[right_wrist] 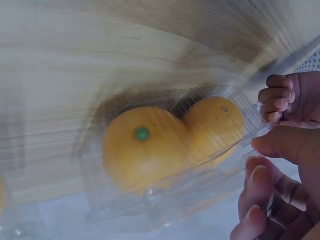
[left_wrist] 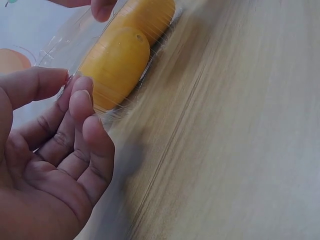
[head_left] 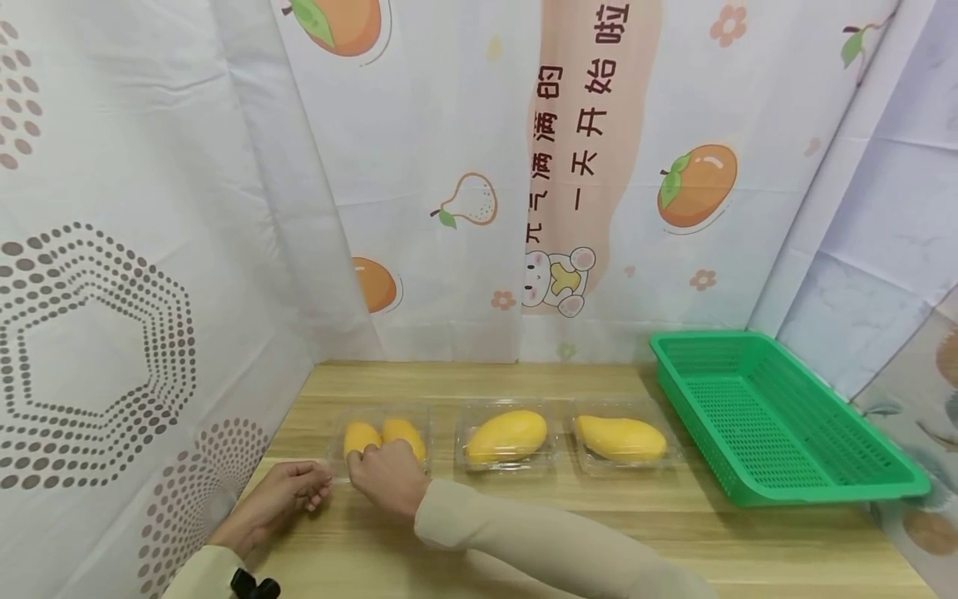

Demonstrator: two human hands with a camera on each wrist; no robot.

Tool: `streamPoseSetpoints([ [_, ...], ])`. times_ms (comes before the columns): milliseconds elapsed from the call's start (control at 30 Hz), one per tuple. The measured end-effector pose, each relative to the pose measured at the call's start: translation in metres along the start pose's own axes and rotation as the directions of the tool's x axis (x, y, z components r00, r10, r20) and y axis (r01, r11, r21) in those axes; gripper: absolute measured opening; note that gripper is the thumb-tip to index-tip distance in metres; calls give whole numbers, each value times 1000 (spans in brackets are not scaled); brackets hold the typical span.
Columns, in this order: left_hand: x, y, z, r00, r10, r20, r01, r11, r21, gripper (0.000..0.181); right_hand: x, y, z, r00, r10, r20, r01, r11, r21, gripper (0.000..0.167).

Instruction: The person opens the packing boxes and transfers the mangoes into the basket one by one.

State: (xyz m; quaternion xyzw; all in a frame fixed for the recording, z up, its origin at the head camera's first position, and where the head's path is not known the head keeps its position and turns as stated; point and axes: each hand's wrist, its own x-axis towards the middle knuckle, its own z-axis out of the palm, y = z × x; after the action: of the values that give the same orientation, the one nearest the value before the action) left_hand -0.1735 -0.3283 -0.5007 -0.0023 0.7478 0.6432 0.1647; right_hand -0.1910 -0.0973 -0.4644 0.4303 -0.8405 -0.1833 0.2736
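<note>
Orange fruits point(right_wrist: 145, 162), green basket point(head_left: 756, 437)

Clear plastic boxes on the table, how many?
3, in a row: the left box, by the left hand; the middle box; the right box, beside the green basket. None seems hidden.

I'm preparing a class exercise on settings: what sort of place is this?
Probably a curtained-off tabletop workspace: printed curtains hang behind and beside a wood-grain table holding mangoes in clear boxes and a green basket.
</note>
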Motion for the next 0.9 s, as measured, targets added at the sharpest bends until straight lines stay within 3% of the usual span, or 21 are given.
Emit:
streamPoseSetpoints([
  [533, 1, -1, -2, 1000, -10, 16, 10, 1000, 0, 29, -16, 9, -2, 997, 19, -78, -24, 998, -66, 16],
  [767, 2, -1, -3, 1000, -13, 15, 13, 1000, -7, 27, -23, 11, -2, 999, 37, -25, -39, 992, -118, 17],
  [900, 2, -1, -2, 1000, -18, 11, 18, 1000, -2, 27, -27, 13, 1, 999, 25, -32, -29, 992, -123, 17],
])
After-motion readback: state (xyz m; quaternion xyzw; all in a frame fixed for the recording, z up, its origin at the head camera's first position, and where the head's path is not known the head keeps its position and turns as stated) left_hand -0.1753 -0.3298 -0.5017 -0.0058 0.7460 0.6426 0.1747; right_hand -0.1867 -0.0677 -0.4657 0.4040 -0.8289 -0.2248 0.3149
